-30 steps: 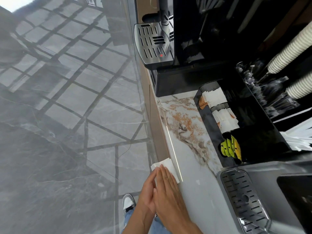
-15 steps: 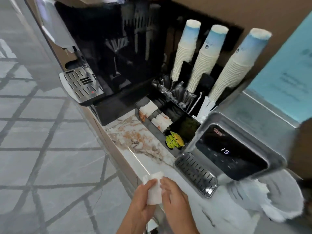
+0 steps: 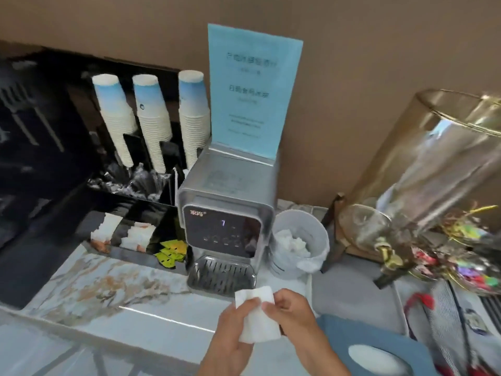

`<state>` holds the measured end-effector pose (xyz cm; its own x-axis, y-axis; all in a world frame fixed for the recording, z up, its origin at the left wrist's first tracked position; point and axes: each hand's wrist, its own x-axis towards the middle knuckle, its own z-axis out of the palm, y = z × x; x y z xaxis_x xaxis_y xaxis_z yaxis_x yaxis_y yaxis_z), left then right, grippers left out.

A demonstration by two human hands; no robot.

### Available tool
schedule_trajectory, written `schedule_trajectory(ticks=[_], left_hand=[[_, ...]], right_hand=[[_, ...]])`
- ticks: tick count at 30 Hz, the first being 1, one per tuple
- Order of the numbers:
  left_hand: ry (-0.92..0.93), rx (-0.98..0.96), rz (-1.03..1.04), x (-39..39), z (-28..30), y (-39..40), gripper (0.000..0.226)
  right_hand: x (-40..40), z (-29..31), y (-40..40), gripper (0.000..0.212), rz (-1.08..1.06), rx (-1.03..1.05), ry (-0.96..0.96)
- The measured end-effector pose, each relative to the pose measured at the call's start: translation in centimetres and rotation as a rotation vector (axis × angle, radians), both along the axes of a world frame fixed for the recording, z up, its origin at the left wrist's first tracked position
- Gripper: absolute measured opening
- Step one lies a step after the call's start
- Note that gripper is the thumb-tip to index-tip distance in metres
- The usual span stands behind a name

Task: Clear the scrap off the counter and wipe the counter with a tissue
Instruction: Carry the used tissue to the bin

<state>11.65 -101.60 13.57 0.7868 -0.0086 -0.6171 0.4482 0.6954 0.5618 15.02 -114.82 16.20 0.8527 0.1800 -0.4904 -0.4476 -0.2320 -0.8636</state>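
Observation:
A folded white tissue (image 3: 257,316) is held up between both hands just above the front of the marble counter (image 3: 113,291). My left hand (image 3: 233,332) grips its lower left side and my right hand (image 3: 291,312) pinches its right edge. A small white bin (image 3: 320,234) lined with a bag and holding crumpled white paper stands on the counter behind my hands, right of the silver water dispenser (image 3: 225,213). No loose scrap shows on the marble.
A black organiser (image 3: 135,213) with sachets, stirrers and three stacks of paper cups (image 3: 151,118) stands at the left. A blue tissue box (image 3: 374,351) lies at the front right. A glass drink dispenser (image 3: 423,169) and a tray of sweets stand at the right.
My view swung from the floor and counter's left end to the dispenser and bin. The tissue, pressed flat at the counter edge, is now lifted and held between both hands.

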Motion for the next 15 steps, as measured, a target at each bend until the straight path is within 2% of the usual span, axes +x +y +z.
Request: schedule_trajectory(ticks=[5,8,15], left_hand=[[-0.032,-0.042,-0.135,2.8,1.3,-3.6,0.043],[-0.011,-0.08,-0.167,4.3,1.6,-5.4,0.033],[0.155,-0.123,-0.067,5.3,0.2,-5.7,0.035]], right_hand=[[1.5,2.0,-4.3,0.016,-0.1,0.002,-0.095],[4.4,3.7,-6.5,0.016,-0.155,-0.034,-0.188],[12.9,6.0,-8.3,0.024,-0.137,-0.209,-0.323]])
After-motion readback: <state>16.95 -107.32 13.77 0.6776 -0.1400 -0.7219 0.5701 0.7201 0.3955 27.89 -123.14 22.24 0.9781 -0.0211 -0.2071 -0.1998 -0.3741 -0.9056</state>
